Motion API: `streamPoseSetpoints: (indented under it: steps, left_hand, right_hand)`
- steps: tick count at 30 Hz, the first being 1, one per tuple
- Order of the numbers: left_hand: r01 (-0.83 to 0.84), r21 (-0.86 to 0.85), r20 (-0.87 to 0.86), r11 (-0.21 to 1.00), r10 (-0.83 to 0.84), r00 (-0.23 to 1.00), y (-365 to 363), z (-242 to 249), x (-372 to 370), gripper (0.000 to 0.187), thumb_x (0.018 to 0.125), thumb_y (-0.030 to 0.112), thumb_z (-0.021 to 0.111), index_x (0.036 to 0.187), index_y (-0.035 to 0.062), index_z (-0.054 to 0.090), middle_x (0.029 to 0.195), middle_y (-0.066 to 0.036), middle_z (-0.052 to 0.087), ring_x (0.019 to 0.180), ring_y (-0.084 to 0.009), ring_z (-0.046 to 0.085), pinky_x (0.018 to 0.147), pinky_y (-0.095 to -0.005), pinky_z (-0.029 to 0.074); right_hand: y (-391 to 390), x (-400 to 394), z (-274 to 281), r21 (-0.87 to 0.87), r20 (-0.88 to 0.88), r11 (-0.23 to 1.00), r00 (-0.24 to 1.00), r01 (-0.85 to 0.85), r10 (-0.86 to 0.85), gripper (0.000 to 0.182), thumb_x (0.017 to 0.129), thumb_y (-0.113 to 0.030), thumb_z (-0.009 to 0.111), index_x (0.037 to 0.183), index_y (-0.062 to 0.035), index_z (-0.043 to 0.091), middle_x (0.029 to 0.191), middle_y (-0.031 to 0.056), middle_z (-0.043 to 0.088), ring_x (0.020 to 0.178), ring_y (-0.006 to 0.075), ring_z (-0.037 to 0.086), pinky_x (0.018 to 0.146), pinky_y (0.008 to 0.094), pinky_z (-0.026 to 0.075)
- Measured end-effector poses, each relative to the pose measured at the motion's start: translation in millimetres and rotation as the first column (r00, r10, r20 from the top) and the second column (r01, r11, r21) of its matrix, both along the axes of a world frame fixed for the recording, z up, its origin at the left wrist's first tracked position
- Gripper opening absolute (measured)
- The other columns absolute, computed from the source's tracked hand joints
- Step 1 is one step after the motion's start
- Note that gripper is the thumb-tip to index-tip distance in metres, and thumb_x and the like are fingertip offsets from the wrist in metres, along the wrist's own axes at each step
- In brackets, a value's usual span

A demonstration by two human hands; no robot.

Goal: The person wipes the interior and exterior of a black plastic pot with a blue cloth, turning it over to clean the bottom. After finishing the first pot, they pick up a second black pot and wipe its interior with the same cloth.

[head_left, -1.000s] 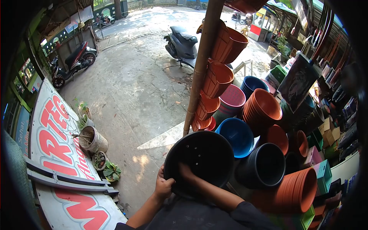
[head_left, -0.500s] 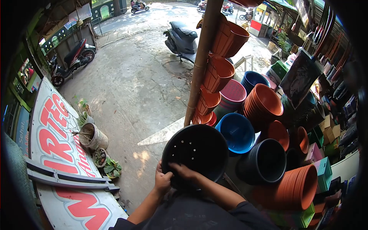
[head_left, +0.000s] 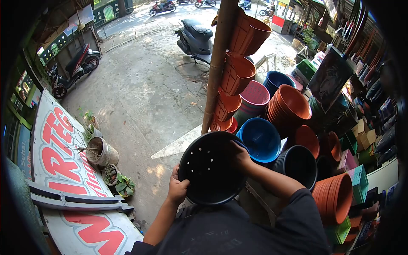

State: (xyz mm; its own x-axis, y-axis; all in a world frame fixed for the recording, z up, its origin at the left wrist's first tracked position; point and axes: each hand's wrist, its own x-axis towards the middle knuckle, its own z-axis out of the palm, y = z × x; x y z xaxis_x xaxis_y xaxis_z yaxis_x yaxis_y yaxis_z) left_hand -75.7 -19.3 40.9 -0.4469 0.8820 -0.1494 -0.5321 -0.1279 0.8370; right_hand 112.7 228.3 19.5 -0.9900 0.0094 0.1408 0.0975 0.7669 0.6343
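A round black plant pot (head_left: pixel 212 180) is tilted toward me in front of my dark shirt, its inside facing up. Several small pale holes show in its bottom. My left hand (head_left: pixel 177 186) grips the left rim, thumb toward the inside. Over on the right side, my right hand (head_left: pixel 242 156) is closed at the rim, its fingers reaching inside against the wall. The outer side of the pot is hidden. Just beyond the right rim sits a blue basin (head_left: pixel 260 140).
A bamboo pole (head_left: pixel 219 63) carrying orange hanging pots (head_left: pixel 239 73) stands ahead. Stacked black pots (head_left: pixel 299 168) and orange pots (head_left: pixel 338 199) crowd the right. Leftward are a signboard (head_left: pixel 63 153) and potted plants (head_left: pixel 102 151). A parked scooter (head_left: pixel 196 40) stands farther out.
My right hand has moved from the pot's lower left inside to its right rim. My left hand keeps its hold, and the pot has shifted slightly up and left.
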Motion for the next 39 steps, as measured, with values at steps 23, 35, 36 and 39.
streamPoseSetpoints:
  steps: [23, 35, 36, 39]
  left_hand:
    - [-0.167, -0.091, 0.177, 0.982, 0.181, 0.967, -6, -47, 20, 0.029, 0.083, -0.012, 0.055, 0.105, 0.0065, 0.057, 0.099, -0.004, 0.066, 0.086, -0.0116, 0.064, 0.080, -0.0264, 0.055]
    - [-0.315, -0.097, 0.042, 0.944, 0.320, 0.946, 4, -30, 1, 0.036, 0.077, -0.017, 0.047, 0.103, 0.0075, 0.051, 0.092, -0.005, 0.062, 0.075, -0.0103, 0.061, 0.068, -0.0231, 0.054]
    - [-0.310, -0.088, 0.038, 0.947, 0.314, 0.949, 7, -27, 0, 0.036, 0.077, -0.017, 0.047, 0.103, 0.0075, 0.051, 0.092, -0.005, 0.062, 0.075, -0.0103, 0.061, 0.068, -0.0231, 0.054]
    - [-0.342, -0.081, 0.125, 0.936, 0.350, 0.928, 8, -9, 1, 0.038, 0.077, -0.018, 0.045, 0.105, 0.0071, 0.052, 0.093, -0.005, 0.061, 0.074, -0.0100, 0.061, 0.067, -0.0239, 0.055]
  right_hand:
    - [-54, 1, 72, -0.015, 0.162, -0.123, 0.119, -0.992, -0.980, 0.042, 0.098, -0.035, 0.047, 0.119, 0.0005, 0.057, 0.110, 0.0130, 0.066, 0.099, 0.0264, 0.066, 0.094, 0.0389, 0.051]
    - [-192, -21, 48, -0.981, 0.051, 0.166, 0.961, 0.099, -0.270, 0.067, 0.087, -0.020, 0.065, 0.141, 0.0025, 0.033, 0.137, 0.0250, 0.052, 0.122, 0.0396, 0.055, 0.102, 0.0432, 0.043]
    - [-191, -32, 60, -0.966, 0.256, -0.096, 0.930, 0.239, -0.262, 0.063, 0.085, -0.018, 0.065, 0.137, 0.0022, 0.036, 0.132, 0.0235, 0.056, 0.117, 0.0400, 0.058, 0.097, 0.0458, 0.046]
    - [-190, -46, 70, -0.996, 0.076, 0.015, 0.949, 0.085, -0.306, 0.059, 0.082, -0.016, 0.066, 0.132, -0.0011, 0.040, 0.119, 0.0197, 0.063, 0.103, 0.0390, 0.063, 0.086, 0.0475, 0.049]
